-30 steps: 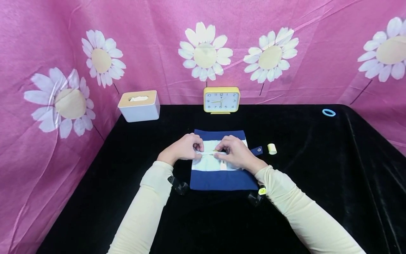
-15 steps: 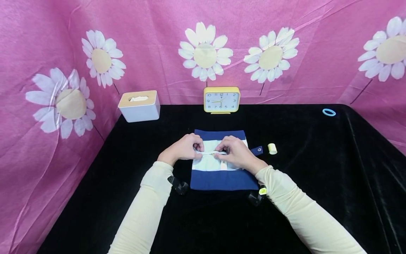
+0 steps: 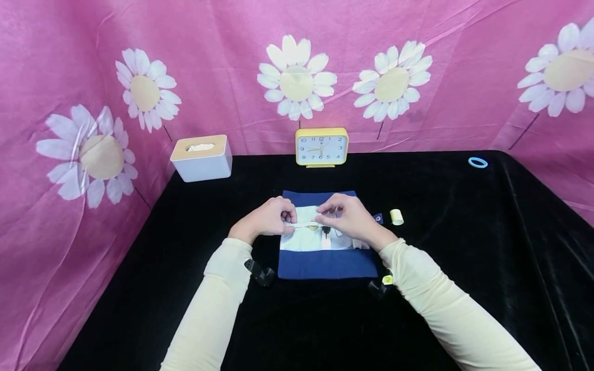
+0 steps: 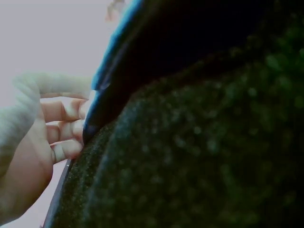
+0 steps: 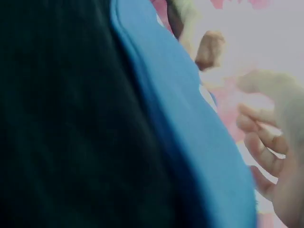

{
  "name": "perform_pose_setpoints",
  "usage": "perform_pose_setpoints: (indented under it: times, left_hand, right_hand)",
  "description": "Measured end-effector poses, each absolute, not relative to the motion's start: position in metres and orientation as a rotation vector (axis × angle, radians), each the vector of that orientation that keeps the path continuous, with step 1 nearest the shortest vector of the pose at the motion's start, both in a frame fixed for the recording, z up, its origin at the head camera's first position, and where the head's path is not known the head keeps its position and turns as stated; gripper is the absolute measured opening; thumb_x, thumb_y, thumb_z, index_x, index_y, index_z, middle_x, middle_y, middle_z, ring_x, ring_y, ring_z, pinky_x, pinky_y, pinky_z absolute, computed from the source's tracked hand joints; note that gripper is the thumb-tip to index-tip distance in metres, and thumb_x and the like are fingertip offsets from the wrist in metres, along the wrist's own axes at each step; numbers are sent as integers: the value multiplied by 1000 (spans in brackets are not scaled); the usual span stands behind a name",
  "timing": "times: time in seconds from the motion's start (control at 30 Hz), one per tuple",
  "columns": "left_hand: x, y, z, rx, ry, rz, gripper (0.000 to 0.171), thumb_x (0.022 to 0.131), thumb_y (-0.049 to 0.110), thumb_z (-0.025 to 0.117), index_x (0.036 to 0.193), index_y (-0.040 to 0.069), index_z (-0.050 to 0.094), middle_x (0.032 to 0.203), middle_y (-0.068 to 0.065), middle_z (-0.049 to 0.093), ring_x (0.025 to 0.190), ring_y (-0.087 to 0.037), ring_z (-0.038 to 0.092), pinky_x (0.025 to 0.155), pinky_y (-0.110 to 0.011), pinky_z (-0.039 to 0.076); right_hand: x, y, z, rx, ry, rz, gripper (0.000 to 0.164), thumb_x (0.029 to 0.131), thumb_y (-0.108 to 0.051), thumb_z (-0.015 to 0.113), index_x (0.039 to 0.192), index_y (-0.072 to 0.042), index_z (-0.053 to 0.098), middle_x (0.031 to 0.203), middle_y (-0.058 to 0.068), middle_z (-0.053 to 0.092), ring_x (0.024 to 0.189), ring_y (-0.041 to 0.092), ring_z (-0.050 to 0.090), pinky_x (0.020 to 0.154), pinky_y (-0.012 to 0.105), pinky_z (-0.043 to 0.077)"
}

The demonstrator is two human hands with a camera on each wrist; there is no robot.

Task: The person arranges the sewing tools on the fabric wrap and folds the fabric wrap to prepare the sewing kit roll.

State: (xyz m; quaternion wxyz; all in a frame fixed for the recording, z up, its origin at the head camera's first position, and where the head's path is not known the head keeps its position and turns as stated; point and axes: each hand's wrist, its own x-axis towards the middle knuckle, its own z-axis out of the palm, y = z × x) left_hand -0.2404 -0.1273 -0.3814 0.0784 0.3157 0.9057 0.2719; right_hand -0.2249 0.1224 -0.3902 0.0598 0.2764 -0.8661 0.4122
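An unfolded navy fabric pouch with a white inner panel lies in front of me. A thin white strip runs across the panel. My left hand pinches the strip's left end between thumb and fingers; in the left wrist view its fingers curl at the pouch's edge. My right hand hovers over the panel's right side, thumb and fingers apart with nothing between them. Below it show a small dark item and a pale tag. A small yellowish piece sits under the strip.
Right of the pouch are its snap tab, partly behind my right hand, and a pale yellow cylinder. Farther back stand a tissue box and a yellow clock. A light blue ring lies at the far right.
My right hand has let go of the strip and moved slightly right and up, its fingers spreading. The dark item beneath now shows. My left hand keeps its grip.
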Motion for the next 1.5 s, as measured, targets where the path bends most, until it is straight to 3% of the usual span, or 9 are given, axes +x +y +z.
perform_pose_setpoints:
  times: [0.23,0.37,0.6,0.87,1.17,1.5]
  left_hand:
    - [-243,-131,-380,935,2729,732,9,78,11,75,78,12,66,79,1,59,82,-15,52,76,-28,43]
    - [-243,-133,-380,928,2729,727,10,78,10,76,78,12,66,79,1,59,82,-15,52,76,-28,43]
    - [-242,-132,-379,899,2723,756,10,76,7,73,76,12,64,76,1,57,79,-14,51,75,-27,43]
    - [-240,-129,-380,797,2702,803,11,78,6,73,78,11,63,79,0,56,80,-14,51,75,-27,43]
    - [-239,-132,-382,787,2694,816,11,79,6,73,79,12,64,79,0,56,80,-14,52,75,-28,43]
    - [-241,-132,-384,784,2695,820,11,79,7,74,79,12,64,80,1,56,81,-15,52,76,-28,43]
  right_hand:
    - [-242,180,-364,622,-2730,1287,26,85,-17,81,106,-3,76,92,10,75,77,8,65,71,19,51]
    - [-254,225,-363,487,-2863,1185,37,85,-24,81,114,-2,73,102,15,75,80,3,64,72,16,49]
    - [-257,292,-373,540,-2993,1330,49,85,-16,81,126,5,65,117,23,71,90,-3,67,79,13,52]
    - [-256,311,-381,545,-2979,1460,49,86,-15,80,128,5,64,110,6,76,95,-6,67,80,13,51]
    - [-256,309,-385,641,-2954,1452,46,81,-7,82,123,4,68,99,-7,76,83,4,65,74,19,52]
    - [-253,310,-388,703,-2964,1390,46,78,-7,85,121,-2,71,100,-14,73,88,8,57,73,19,48]
